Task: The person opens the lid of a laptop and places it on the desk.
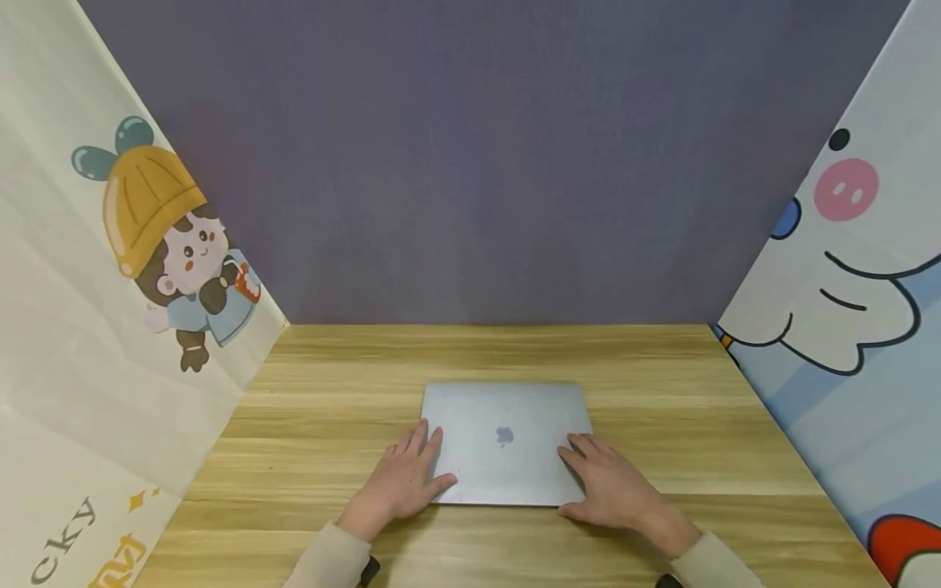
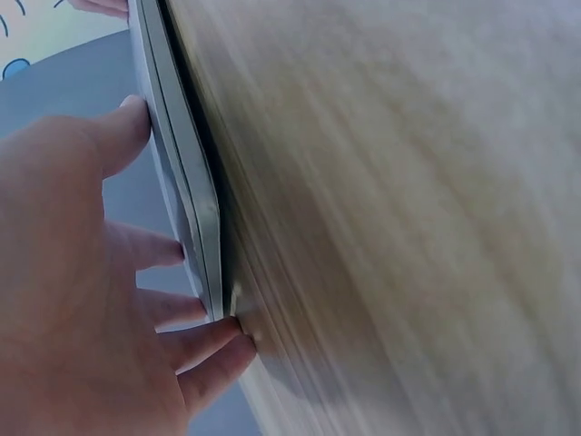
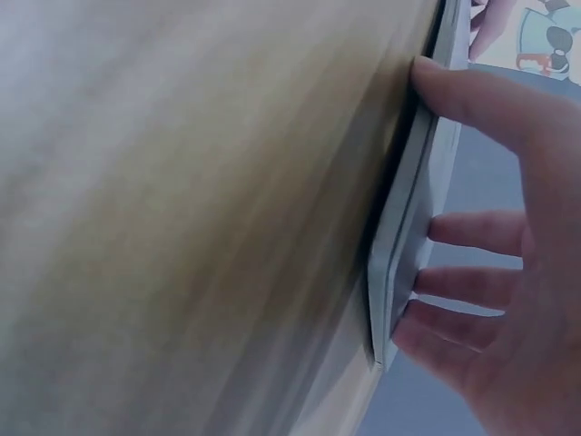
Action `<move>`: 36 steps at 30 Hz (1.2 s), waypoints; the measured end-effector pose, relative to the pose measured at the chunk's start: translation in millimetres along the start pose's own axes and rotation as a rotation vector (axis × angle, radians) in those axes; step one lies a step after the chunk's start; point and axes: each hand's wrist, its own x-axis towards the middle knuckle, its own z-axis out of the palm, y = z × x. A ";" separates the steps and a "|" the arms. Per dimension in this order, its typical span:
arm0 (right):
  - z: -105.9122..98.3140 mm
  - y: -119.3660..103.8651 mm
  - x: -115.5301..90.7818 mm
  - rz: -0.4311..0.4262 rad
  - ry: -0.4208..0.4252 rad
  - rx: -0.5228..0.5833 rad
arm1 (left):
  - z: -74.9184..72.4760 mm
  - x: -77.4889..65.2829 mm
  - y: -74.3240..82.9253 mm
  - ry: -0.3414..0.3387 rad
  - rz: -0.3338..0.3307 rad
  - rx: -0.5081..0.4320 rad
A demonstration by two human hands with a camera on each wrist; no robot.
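Observation:
A closed silver laptop (image 1: 507, 474) with a dark apple logo on its lid lies flat on the wooden table. My left hand (image 1: 400, 483) rests at its left side, fingers extended. In the left wrist view, the left thumb (image 2: 123, 136) touches the lid, while the outer fingers reach past the corner to the tabletop. At the opposite side, my right hand (image 1: 613, 487) touches the laptop with loosely bent fingers. The right wrist view has the right thumb (image 3: 454, 91) against the front edge and the other fingertips on the lid.
The wood-grain table (image 1: 353, 359) stretches around the laptop. A grey-purple panel (image 1: 500, 163) rises behind it. White cartoon-printed sheets flank the table, the left sheet (image 1: 59, 343) and the right sheet (image 1: 904, 98). Light sleeves cover both forearms.

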 end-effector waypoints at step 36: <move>-4.1 9.7 5.7 -0.104 0.079 -0.100 | -10.6 -13.1 -8.0 0.009 0.048 -0.112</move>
